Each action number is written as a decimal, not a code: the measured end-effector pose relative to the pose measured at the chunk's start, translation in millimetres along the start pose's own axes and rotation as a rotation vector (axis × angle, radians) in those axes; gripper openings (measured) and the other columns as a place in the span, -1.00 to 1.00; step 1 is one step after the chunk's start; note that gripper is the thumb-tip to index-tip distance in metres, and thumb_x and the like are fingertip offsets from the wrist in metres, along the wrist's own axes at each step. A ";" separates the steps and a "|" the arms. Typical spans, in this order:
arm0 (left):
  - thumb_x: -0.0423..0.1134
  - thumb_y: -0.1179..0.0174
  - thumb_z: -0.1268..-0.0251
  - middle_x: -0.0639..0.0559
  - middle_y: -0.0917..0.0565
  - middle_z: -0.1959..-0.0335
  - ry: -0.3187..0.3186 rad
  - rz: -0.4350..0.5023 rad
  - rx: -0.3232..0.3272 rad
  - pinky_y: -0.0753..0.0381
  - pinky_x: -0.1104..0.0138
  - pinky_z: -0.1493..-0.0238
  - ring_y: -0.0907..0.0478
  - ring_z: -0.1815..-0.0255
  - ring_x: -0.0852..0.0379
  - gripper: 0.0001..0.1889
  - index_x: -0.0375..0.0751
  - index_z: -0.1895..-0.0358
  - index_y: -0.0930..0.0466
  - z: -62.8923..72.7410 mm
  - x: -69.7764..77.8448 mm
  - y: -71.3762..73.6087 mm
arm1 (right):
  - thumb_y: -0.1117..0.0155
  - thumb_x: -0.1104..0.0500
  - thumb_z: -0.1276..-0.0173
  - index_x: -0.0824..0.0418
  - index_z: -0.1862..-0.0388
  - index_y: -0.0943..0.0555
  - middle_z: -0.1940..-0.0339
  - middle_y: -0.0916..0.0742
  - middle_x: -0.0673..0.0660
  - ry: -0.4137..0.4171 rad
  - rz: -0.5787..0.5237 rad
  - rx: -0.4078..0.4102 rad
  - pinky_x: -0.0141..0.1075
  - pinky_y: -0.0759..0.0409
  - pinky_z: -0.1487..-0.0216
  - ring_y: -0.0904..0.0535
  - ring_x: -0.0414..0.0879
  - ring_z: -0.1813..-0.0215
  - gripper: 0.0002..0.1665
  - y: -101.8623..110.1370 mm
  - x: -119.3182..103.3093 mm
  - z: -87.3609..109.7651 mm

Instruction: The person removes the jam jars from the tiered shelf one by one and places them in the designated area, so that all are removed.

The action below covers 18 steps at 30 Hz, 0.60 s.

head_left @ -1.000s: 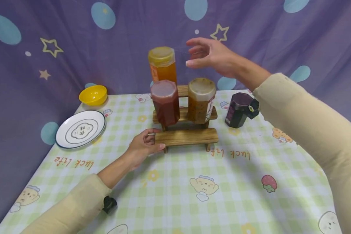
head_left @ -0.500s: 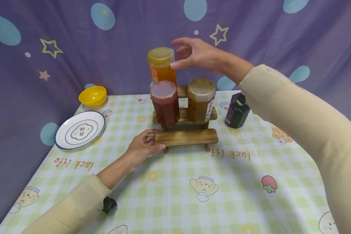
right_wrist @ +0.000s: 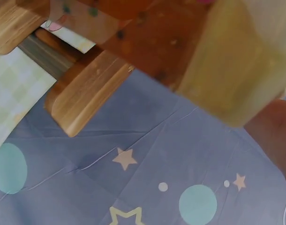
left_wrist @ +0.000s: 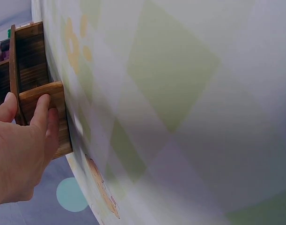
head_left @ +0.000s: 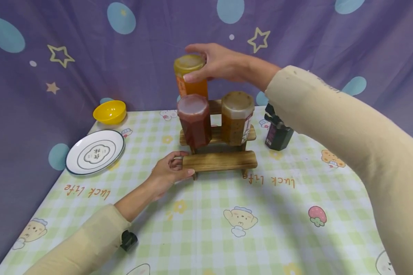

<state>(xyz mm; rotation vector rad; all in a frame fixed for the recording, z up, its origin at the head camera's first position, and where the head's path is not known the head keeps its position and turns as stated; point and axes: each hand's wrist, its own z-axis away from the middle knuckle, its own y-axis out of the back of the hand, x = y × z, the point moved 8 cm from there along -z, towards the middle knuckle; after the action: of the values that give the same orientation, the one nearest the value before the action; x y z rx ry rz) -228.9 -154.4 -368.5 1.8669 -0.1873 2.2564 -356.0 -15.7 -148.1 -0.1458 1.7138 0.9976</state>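
A wooden stepped rack [head_left: 220, 160] stands mid-table. My left hand [head_left: 165, 173] grips the left end of its lowest step; in the left wrist view this hand [left_wrist: 21, 145] has thumb and fingers about the wood. On the top step is a yellow-lidded jar [head_left: 200, 88] of orange contents. My right hand [head_left: 220, 63] is round its upper part, thumb across the front and fingers behind the lid. Below, on the middle step, are a red jar [head_left: 194, 124] and a speckled amber jar [head_left: 235, 122], which looms close in the right wrist view.
A dark purple jar [head_left: 278, 138] stands on the table right of the rack, partly hidden by a black device at the right cuff. At left are a white plate [head_left: 77, 156] and a yellow bowl [head_left: 110, 113]. A purple curtain [head_left: 151, 57] hangs behind the checked tablecloth [head_left: 199, 229].
My right hand has moved left, from beside the yellow-lidded jar to around it. The left hand, the rack and the jars have stayed in place.
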 end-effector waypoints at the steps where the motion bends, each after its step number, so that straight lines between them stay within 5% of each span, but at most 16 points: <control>1: -0.49 -0.33 -0.14 0.04 -0.10 0.49 0.000 -0.005 0.002 -0.68 0.27 0.00 -0.10 0.50 0.22 -0.36 -0.21 -0.30 -0.30 0.0 0.0 0.2 | -0.43 0.13 -0.21 0.15 -0.56 -0.01 -0.26 -0.47 0.18 0.000 -0.013 -0.005 -0.28 -0.57 -0.17 -0.46 -0.06 -0.18 0.07 -1.2 -0.7 -1.1; 7: -0.47 -0.34 -0.14 0.05 -0.12 0.50 0.002 -0.033 0.009 -0.55 0.42 0.24 -0.10 0.51 0.22 -0.36 -0.19 -0.29 -0.30 0.3 0.3 0.5 | -0.43 0.19 -0.20 0.21 -0.49 -0.15 -0.20 -0.50 0.20 -0.002 -0.067 0.014 -0.20 -0.61 -0.14 -0.49 -0.01 -0.14 -0.05 -3.0 0.1 -3.4; 18: -0.48 -0.33 -0.15 0.04 -0.13 0.48 0.005 -0.004 -0.008 -0.66 0.20 -0.09 -0.11 0.50 0.22 -0.34 -0.23 -0.32 -0.27 0.5 1.3 -0.9 | -0.42 0.21 -0.22 0.20 -0.46 -0.19 -0.17 -0.51 0.17 0.023 -0.088 0.002 -0.19 -0.62 -0.12 -0.49 -0.01 -0.13 -0.10 -4.3 -0.2 -3.5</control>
<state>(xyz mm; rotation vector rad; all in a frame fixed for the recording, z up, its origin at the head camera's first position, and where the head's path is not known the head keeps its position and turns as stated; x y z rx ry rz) -228.4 -153.6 -367.1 1.8563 -0.1915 2.2539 -356.1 -20.8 -150.1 -0.2306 1.7149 0.9321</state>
